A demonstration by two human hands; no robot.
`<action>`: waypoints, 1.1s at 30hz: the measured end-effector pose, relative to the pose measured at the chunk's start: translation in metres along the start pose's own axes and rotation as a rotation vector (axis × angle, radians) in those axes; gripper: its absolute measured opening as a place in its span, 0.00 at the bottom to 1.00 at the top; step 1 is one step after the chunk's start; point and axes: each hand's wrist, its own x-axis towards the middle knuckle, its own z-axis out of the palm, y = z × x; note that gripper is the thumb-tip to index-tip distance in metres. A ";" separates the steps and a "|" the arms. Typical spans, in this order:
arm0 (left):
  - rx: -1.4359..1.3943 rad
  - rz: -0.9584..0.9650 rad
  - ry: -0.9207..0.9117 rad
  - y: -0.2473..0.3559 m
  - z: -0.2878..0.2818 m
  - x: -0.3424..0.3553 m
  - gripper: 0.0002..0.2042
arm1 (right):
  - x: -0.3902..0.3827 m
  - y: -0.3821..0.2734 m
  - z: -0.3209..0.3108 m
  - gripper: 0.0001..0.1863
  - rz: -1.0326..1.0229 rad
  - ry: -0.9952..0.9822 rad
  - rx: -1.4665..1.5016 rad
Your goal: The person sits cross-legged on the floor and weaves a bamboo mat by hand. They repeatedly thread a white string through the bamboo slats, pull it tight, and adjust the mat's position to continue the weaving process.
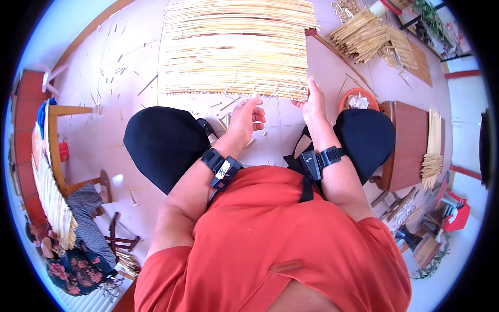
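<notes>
A mat of pale yellow reed stalks (234, 57), laid side by side, lies ahead of my knees. White thread (280, 87) loops loosely over its near right part, and a stitched row runs along the near edge. My right hand (314, 103) grips the mat's near right corner, thumb below and fingers along the side. Just short of the near edge is my left hand (246, 118), its fingers loosely bent and apart with nothing visible in them. One of its fingertips reaches the edge by the thread; whether it touches is unclear.
Bundles of cut stalks (364, 36) lie at the far right. An orange-red basin (358, 99) stands near a brown wooden stool (410, 145) at my right knee. Stalk scraps litter the tiled floor. At left, a person in a floral garment (78, 268) is beside another reed mat (54, 203).
</notes>
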 end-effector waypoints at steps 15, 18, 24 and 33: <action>0.131 0.166 -0.250 0.057 0.009 -0.006 0.12 | -0.006 0.009 0.002 0.20 0.027 -0.007 0.194; 0.048 0.257 -0.400 0.087 0.034 -0.011 0.25 | -0.001 0.019 -0.002 0.18 0.070 0.029 0.252; 0.188 0.533 -0.085 0.103 0.036 -0.019 0.21 | -0.004 0.070 -0.006 0.15 0.509 -0.202 0.151; -0.263 0.016 0.080 0.012 -0.017 0.010 0.27 | 0.003 0.082 0.018 0.16 -0.358 -0.202 -0.144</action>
